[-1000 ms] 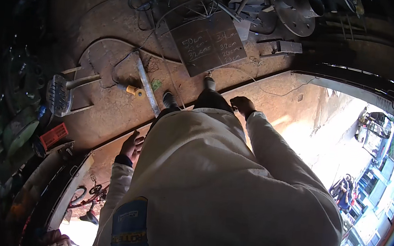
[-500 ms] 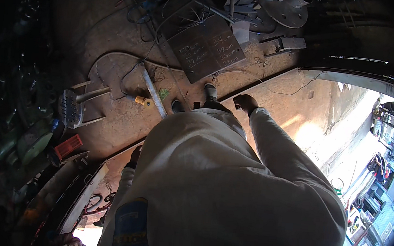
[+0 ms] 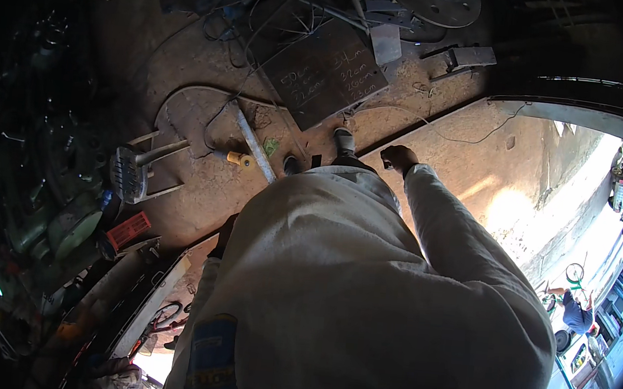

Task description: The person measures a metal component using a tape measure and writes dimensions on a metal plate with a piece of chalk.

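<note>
My right hand (image 3: 399, 158) hangs out in front of my body with its fingers curled inward. Whether something small sits in them is too dark to make out. Close beside my pale coat (image 3: 334, 271), my left hand (image 3: 226, 234) is low and in shadow, its fingers mostly hidden. Ahead of my shoe (image 3: 344, 142) lies a dark square metal plate (image 3: 315, 65) with chalk marks on it. To its left a grey metal bar (image 3: 255, 143) slants across the floor beside a yellow-bodied power tool (image 3: 239, 159).
A metal stool (image 3: 129, 175) lies tipped at the left, near a red crate (image 3: 128, 229). Dark green machinery (image 3: 64, 225) lines the left side. Cables (image 3: 187, 91) loop over the floor. A raised metal threshold (image 3: 425, 127) crosses near my right hand. A person (image 3: 577, 314) is outside, far right.
The floor and its things have shifted slightly right in view as my head turned. A person and a green bicycle have come into sight outside. My right hand stays curled.
</note>
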Demonstrator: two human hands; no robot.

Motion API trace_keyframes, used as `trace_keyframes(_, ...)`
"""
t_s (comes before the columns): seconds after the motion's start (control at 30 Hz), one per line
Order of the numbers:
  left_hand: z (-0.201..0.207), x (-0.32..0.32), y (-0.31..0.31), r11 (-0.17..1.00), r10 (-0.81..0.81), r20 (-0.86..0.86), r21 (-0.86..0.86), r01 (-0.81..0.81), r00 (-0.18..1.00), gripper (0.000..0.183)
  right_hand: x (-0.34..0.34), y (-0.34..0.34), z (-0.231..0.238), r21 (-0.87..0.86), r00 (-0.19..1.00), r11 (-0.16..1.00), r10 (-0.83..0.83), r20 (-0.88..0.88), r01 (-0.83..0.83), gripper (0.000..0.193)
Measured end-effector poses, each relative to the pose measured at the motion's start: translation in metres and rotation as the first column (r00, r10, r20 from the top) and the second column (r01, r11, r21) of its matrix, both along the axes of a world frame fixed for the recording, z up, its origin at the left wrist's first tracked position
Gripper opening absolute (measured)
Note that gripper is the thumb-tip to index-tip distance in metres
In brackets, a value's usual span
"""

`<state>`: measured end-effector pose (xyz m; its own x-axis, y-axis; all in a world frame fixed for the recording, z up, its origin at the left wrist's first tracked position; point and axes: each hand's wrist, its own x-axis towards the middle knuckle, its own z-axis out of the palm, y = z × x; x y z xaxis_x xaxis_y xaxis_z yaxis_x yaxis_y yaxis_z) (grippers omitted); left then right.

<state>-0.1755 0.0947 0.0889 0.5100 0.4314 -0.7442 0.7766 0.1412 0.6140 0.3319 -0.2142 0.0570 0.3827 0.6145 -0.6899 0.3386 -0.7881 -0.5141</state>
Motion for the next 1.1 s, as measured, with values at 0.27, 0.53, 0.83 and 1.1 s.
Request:
trace_keyframes(0.27, 0.022, -0.003, -0.023, 0.998, 0.066, -0.096, -0.007, -0.067, 0.993, 0.037, 0.020, 0.015, -0.003, 0.038, 0.983, 0.983, 0.176, 0.059, -0.178, 0.013)
trace_keyframes(0.53, 0.041, -0.013, -0.050, 0.990, 0.141, -0.159, -0.009, -0.144, 0.977, 0.039, 0.038, 0.034, -0.006, 0.075, 0.752, 0.798, 0.525, 0.399, -0.597, 0.009)
trace_keyframes(0.83, 0.058, 0.012, -0.072, 0.981, 0.191, -0.164, 0.003, -0.194, 0.968, 0.041, 0.065, 0.055, -0.012, 0.003, 0.648, 0.713, 0.637, 0.417, -0.702, 0.010)
trace_keyframes(1.1, 0.116, 0.139, -0.053, 0.954, 0.300, -0.023, 0.022, -0.299, 0.954, 0.043, 0.002, 0.151, 0.092, 0.435, 0.965, 0.897, 0.177, -0.195, -0.076, 0.039)
